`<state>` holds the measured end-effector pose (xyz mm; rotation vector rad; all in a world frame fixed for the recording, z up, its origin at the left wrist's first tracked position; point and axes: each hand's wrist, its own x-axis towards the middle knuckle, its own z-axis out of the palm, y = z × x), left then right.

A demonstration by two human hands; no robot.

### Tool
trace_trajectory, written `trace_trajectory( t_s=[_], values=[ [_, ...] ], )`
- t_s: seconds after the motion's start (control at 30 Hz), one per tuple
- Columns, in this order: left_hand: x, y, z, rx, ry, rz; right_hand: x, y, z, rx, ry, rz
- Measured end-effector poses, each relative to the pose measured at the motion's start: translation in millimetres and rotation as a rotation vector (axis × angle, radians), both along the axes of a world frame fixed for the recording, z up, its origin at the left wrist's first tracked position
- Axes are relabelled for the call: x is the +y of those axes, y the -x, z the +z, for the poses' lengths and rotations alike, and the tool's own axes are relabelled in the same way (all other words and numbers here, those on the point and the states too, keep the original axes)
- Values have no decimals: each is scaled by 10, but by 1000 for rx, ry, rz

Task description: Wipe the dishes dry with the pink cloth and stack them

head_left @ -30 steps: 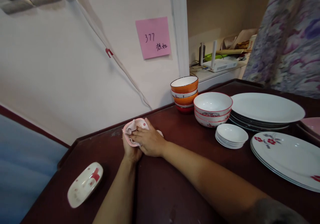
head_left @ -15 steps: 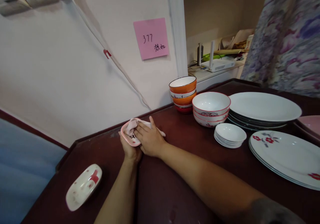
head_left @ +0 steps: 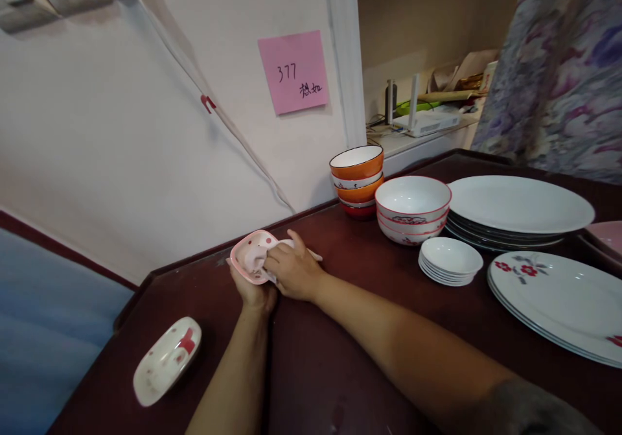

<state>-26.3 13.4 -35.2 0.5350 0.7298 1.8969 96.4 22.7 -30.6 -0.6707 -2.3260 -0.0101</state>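
Note:
Near the wall, my left hand (head_left: pixel 254 293) grips a small pink-rimmed dish (head_left: pixel 238 251) from below, tilted toward me; its inside is white with pink dots. My right hand (head_left: pixel 295 270) is closed on a pale pink cloth (head_left: pixel 253 258) and presses it into the dish. One end of the cloth sticks out past my right hand. My left fingers are partly hidden under the dish. To the left, a similar oblong dish (head_left: pixel 168 360) with a red design lies on the dark red table (head_left: pixel 311 364).
To the right stand stacked orange bowls (head_left: pixel 358 163), white red-rimmed bowls (head_left: pixel 413 205), small white dishes (head_left: pixel 449 260), large white plates (head_left: pixel 519 203) and flowered plates (head_left: pixel 558 299). A pink plate (head_left: pixel 610 235) is at the right edge. Behind, the wall (head_left: pixel 146 163) borders the table.
My right hand has shifted the cloth within the dish, its fingers more curled than before, uncovering pink dots along the far rim. The dish tilts slightly differently. The view has shifted slightly.

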Motion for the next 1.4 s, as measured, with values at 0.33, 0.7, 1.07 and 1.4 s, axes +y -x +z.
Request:
trace_trajectory(
  t_s=[0.33, 0.7, 1.07, 1.4],
  values=[
    [-46, -55, 65, 43, 43, -111, -45, -18, 48, -24, -54, 72],
    [-17, 50, 45, -15, 162, 10, -30, 20, 64, 120, 1, 139],
    [-24, 32, 5, 98, 66, -38, 619, -59, -234, 1340, 905, -196],
    [-13, -45, 14, 86, 79, -3, 450, 86, -173, 1008, 900, 80]
  ],
)
